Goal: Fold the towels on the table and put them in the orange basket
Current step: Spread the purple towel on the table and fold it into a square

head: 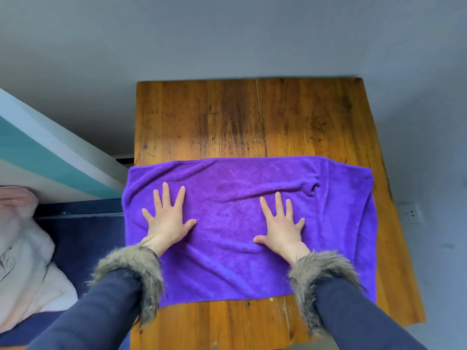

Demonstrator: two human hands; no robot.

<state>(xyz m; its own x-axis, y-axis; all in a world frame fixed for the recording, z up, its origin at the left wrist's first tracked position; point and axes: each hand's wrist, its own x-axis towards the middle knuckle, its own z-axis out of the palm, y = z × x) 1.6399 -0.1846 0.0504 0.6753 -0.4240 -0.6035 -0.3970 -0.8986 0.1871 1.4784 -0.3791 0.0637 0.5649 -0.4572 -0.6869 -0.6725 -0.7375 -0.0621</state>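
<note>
Fur-cuffed navy sleeves (121, 296) reach up from the bottom of the frame; left hand (168, 218) and right hand (283, 226) press flat, fingers spread, on a purple microfibre towel (227, 269) lying across the wooden table (252, 117) at centre.

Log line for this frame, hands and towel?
left hand: flat on purple towel | right hand: flat on it | table | basket: unseen

No text, label or number is legible.

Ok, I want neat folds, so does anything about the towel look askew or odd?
Slightly. The purple towel overhangs the wooden table at its left edge and has a puckered crease near its far right corner.
</note>
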